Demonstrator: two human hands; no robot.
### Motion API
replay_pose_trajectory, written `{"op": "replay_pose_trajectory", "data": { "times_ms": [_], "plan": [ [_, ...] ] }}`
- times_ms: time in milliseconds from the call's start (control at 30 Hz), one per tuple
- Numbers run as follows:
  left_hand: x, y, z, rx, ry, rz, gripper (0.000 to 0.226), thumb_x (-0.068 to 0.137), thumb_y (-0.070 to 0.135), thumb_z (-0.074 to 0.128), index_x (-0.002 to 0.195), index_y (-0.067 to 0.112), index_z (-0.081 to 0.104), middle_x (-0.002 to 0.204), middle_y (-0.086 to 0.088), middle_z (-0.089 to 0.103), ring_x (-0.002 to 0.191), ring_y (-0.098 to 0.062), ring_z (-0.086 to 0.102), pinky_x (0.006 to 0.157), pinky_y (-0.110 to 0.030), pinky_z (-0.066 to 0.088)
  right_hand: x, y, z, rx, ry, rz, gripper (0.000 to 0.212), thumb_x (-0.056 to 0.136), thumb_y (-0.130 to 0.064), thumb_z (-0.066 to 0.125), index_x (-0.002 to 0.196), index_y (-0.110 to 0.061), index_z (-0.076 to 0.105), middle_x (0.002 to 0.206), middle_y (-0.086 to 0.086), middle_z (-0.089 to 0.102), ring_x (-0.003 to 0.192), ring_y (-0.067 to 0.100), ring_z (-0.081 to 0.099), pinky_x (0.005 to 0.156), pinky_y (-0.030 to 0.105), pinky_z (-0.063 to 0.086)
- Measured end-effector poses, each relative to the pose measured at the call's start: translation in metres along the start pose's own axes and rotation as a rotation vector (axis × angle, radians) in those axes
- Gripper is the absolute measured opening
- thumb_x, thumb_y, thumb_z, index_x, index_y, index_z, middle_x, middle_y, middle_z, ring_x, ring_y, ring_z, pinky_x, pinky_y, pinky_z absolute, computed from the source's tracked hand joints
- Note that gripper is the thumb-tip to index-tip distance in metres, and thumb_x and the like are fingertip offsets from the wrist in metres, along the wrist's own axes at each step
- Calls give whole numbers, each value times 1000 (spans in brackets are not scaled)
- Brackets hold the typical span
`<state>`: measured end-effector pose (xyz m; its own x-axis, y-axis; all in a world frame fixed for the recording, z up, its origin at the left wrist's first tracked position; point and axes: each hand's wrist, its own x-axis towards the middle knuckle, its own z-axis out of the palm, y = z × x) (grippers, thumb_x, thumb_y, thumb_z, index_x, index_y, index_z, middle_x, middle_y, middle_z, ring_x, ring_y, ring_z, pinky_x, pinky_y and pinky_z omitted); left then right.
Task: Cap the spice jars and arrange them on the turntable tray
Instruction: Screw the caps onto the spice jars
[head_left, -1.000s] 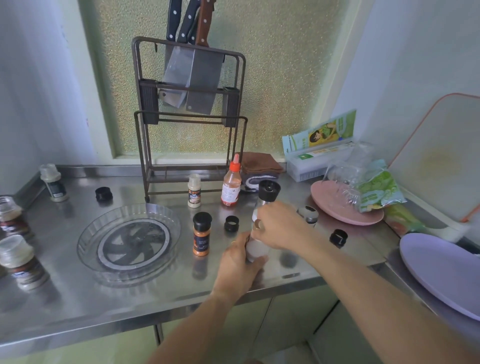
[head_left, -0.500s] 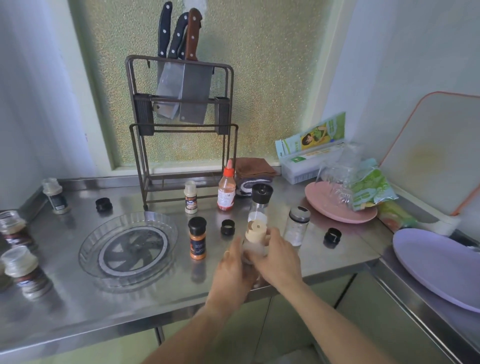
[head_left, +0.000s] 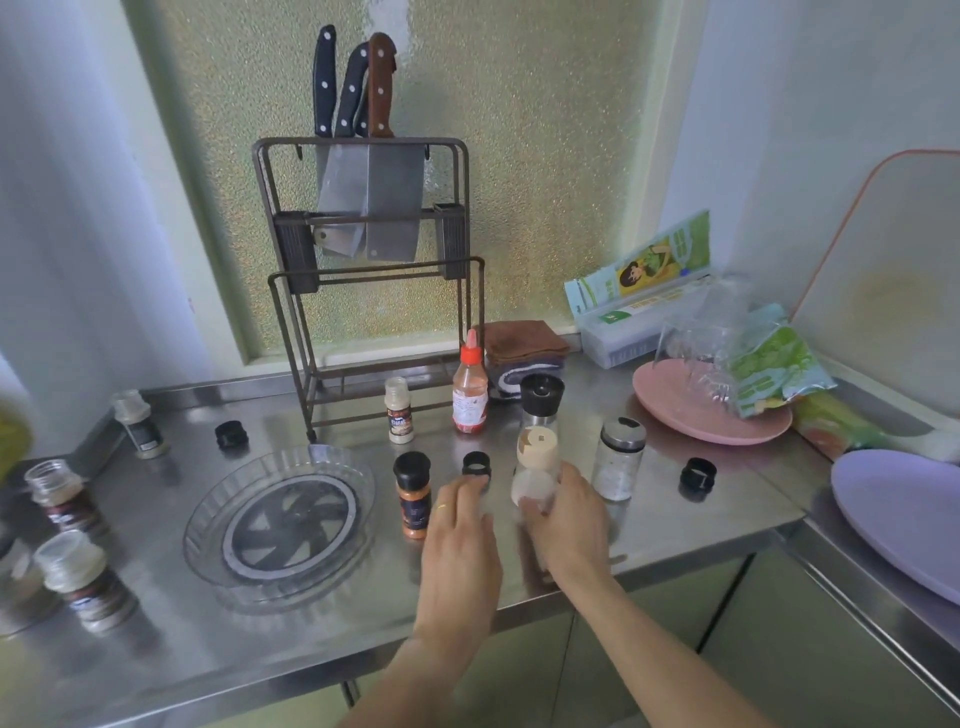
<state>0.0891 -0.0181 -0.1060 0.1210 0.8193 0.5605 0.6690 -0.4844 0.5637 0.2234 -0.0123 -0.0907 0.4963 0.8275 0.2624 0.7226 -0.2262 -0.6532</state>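
Steel bench (head_left: 363, 639) is carrying everything. Right hand (head_left: 566, 525) is gripping a clear jar with beige cap (head_left: 536, 467), fingers (head_left: 535, 512) wrapping its lower body, cap sticking up above them. Left hand (head_left: 460, 540) is lying just left of it, fingers spread, holding nothing. Turntable tray (head_left: 208, 540) is sitting further left, bare.

We see a brushed steel counter (head_left: 675, 525) with a dull sheen, a ribbed clear plastic turntable tray (head_left: 363, 470), dark matt metal rack (head_left: 374, 270) holding polished cleavers (head_left: 379, 202), a folded brown cloth (head_left: 524, 340), and a glossy pink plate (head_left: 675, 405).
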Motion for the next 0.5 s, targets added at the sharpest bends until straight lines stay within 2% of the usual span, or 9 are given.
{"op": "replay_pose_trajectory", "data": {
  "times_ms": [100, 167, 267, 400, 500],
  "plan": [
    [19, 0, 27, 87, -139, -44, 65, 86, -13, 45, 149, 4, 39, 156, -13, 40, 144, -26, 38, 120, -31, 31, -17, 15, -17, 18, 16, -46, 40, 89, -27, 73, 124, -14, 58, 108, 1, 69, 89, 22, 69, 77, 36, 52],
    [30, -7, 39, 127, -196, -73, 68, 86, -13, 40, 152, 0, 32, 161, -21, 30, 150, -33, 29, 124, -36, 25, -28, 33, -34, -7, 41, -72, 40, 89, -26, 74, 125, -18, 59, 109, -4, 65, 78, 15, 67, 79, 34, 55],
    [42, -13, 47, 165, -208, -105, 65, 83, -16, 40, 147, -4, 36, 160, -31, 25, 149, -43, 28, 121, -44, 26, -27, 69, -67, -69, 129, -62, 31, 90, -23, 74, 118, -21, 60, 109, -8, 61, 73, 9, 62, 74, 31, 53],
    [40, -12, 45, 167, -188, -138, 66, 85, -16, 40, 149, -2, 32, 163, -29, 20, 150, -42, 26, 122, -44, 24, 11, 107, -96, -199, 237, -5, 41, 90, -26, 71, 128, -20, 56, 120, 3, 61, 102, 28, 64, 77, 40, 53],
    [35, -7, 41, 177, -196, -102, 71, 83, -17, 38, 152, -4, 29, 164, -27, 19, 153, -38, 21, 125, -41, 20, 52, 121, -105, -330, 184, 37, 58, 90, -23, 69, 144, -19, 48, 140, 14, 52, 121, 41, 54, 88, 48, 51]
  ]
}}
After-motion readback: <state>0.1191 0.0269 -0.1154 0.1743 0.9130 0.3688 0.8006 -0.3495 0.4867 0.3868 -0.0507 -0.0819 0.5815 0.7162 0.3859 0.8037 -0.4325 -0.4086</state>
